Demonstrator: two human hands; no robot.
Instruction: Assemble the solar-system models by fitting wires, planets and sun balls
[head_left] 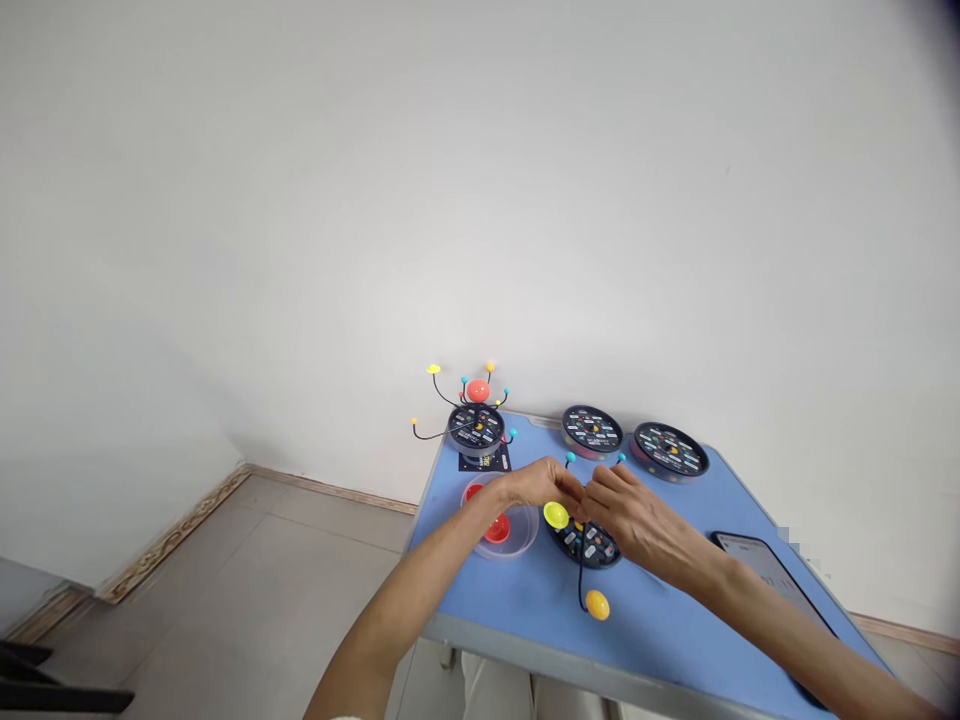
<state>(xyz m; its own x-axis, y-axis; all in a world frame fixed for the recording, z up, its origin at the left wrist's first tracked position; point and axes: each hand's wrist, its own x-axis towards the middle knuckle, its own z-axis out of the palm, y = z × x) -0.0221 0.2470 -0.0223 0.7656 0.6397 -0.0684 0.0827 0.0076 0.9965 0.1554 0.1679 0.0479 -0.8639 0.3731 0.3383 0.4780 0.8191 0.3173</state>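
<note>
Pinching w/ bent fingers in the head view, the L hand (546, 483) & R hand (622, 510) meet over the round toy (596, 550), mid table (480, 600). Fingers look shut tog.; can't tell what's btwn the tips. A yellow cup (556, 515) is by the L hand, & an orange ball (598, 605) is on the near side. Left: clear tub (525, 542) w/ red cups (496, 528). Far left: toy w/ a red ball on top (478, 391). Far: 2 round tubs (592, 430). Right: phone (772, 575), partly under the R arm.
</note>
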